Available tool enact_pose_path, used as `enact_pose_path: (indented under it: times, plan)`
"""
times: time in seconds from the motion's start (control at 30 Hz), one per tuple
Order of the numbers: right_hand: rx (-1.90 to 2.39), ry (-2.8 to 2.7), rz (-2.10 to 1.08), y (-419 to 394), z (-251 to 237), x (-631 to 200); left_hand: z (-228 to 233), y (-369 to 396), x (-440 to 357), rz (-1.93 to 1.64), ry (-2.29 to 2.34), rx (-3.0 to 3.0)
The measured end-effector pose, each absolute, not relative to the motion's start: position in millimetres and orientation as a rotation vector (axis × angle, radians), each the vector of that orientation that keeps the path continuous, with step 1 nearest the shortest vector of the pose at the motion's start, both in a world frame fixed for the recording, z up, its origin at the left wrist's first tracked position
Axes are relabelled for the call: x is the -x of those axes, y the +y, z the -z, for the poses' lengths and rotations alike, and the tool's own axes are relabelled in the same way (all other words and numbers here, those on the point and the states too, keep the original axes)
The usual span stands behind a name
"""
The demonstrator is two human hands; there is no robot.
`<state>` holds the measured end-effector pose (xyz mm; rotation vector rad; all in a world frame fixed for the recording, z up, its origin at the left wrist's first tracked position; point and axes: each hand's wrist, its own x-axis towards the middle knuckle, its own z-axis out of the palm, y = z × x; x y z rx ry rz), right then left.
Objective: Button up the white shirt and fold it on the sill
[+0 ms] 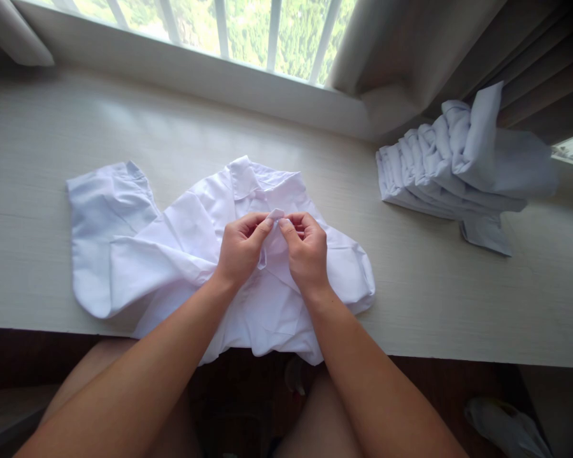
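White shirt point(181, 254) spread front-up on the pale table point(434, 299), collar toward the far side, hem spilling over the near edge, one sleeve flung out to the left. Thin woven cotton by the look of it: light, limp, quick to crease, not slippery, nothing fragile except perhaps small buttons, too small to make out here. Likely to sag and slide off the edge if lifted by one corner; best taken at the firmer parts, meaning collar, front placket or shoulder seams, with two hands rather than one.

Left hand point(241, 249) and right hand point(306, 251) close together over the chest of the shirt, just below the collar, knuckles nearly touching. Both pinched shut on a small raised fold of the front edge, thumb against forefinger on each side, the fabric peaking up between them. Whether a button sits inside that pinch cannot be told. Forearms reaching in from the near edge, over the hanging hem.

Farther out, to the right and well apart from the shirt, a stack of folded white shirts point(439, 172) lying on the same table, leaning, the top piece sticking up loose. Behind the stack, a beige curtain point(410, 51) hanging down to the surface. Along the far side, a window point(248, 28) with white bars and green beyond. Near right, down on the floor, something pale, too blurred to name.
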<state>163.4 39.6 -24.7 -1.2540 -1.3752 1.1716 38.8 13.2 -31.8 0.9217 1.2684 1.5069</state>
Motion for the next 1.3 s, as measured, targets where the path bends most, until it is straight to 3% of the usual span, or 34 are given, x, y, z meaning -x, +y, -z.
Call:
enact_pose_path:
  times: [1.3]
  plan:
    - [1.263,-1.471,-1.126,44.3,28.6,-168.8,32.4,13.3,-38.0,-1.472,1.292,-0.941]
